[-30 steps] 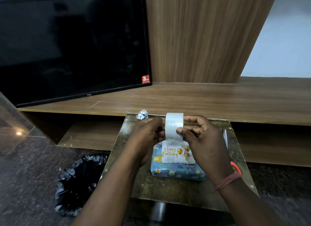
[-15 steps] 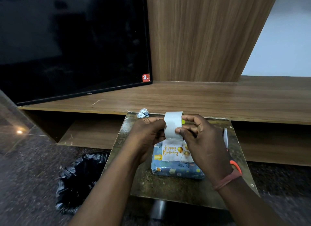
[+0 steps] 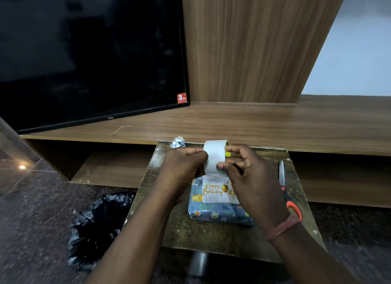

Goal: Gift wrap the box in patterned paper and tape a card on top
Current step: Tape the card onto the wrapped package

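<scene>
1. The wrapped box [image 3: 220, 215], in blue patterned paper, is lying near the middle of the small bench [image 3: 211, 237], with a white "Happy Birthday" card [image 3: 213, 191] resting on its top.
2. The tape roll [image 3: 214, 156] is being held upright just above the card's far edge.
3. The left hand [image 3: 184, 169] is gripping the roll's left side, fingers curled.
4. The right hand [image 3: 247, 178] is pinching the roll's right side, thumb pressing on its front face.
5. Scissors [image 3: 285, 190] with an orange handle are lying to the right of the box; a crumpled paper scrap [image 3: 178, 142] is sitting at the bench's far edge.
6. A black bag [image 3: 99, 228] is lying on the floor to the left; a television [image 3: 88, 57] is standing behind.
</scene>
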